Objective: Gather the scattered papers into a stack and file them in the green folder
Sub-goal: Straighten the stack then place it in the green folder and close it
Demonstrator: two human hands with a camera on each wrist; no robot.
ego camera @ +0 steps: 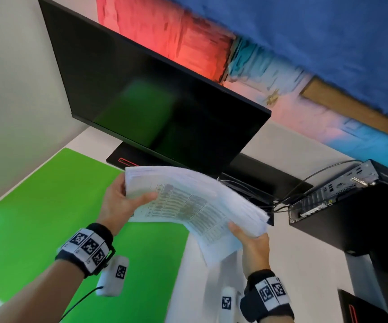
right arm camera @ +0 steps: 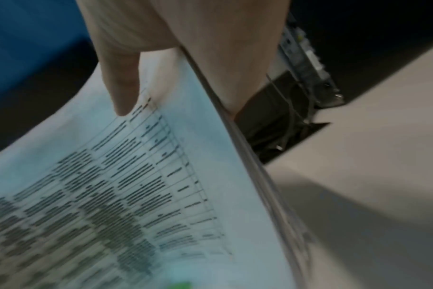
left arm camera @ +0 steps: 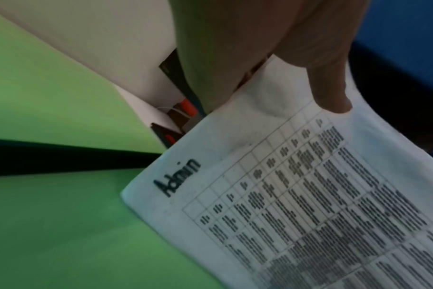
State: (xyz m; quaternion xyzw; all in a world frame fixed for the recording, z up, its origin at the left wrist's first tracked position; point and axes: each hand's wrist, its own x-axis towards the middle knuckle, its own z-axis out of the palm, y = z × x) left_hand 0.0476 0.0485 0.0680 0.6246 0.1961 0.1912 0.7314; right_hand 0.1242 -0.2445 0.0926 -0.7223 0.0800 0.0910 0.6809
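A thick stack of white papers point(ego camera: 188, 201) with a printed table on top is held in the air above the desk, bowed upward in the middle. My left hand point(ego camera: 120, 201) grips its left edge, thumb on top point(left arm camera: 331, 93). My right hand point(ego camera: 251, 238) grips the right edge, thumb on the top sheet point(right arm camera: 121, 93), fingers underneath. The top sheet point(left arm camera: 284, 195) reads "Admin". The green folder point(ego camera: 55, 215) lies open and flat on the desk below and left of the stack. Another white sheet point(ego camera: 211, 287) lies on the desk under the stack.
A black monitor point(ego camera: 155, 89) stands close behind the papers on its base point(ego camera: 123, 159). A small black computer point(ego camera: 333, 192) with cables sits at the right on a dark box. White desk surface point(ego camera: 300, 252) shows right of the folder.
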